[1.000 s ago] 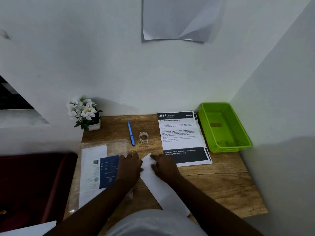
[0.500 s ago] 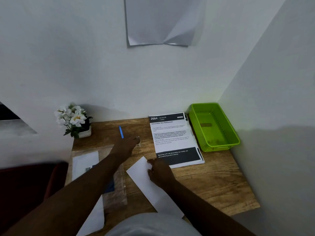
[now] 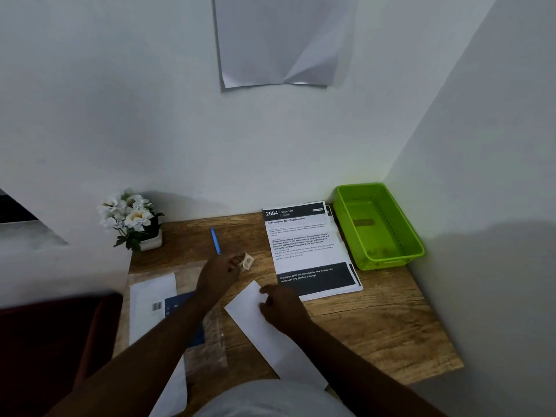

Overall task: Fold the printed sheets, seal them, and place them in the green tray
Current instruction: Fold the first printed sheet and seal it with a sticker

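A folded white sheet lies slanted on the wooden desk in front of me. My right hand rests on its upper end with fingers curled, holding it down. My left hand pinches a small clear tape roll just above the desk, left of the stack of printed sheets. The green tray stands at the back right corner, beside the stack.
A blue pen lies behind my left hand. A flower pot stands at the back left. White mailers with a clear plastic bag lie at the left. Walls close the back and right sides.
My left hand left the folded sheet, reached back to the tape roll and now lifts it. My right hand stayed on the sheet.
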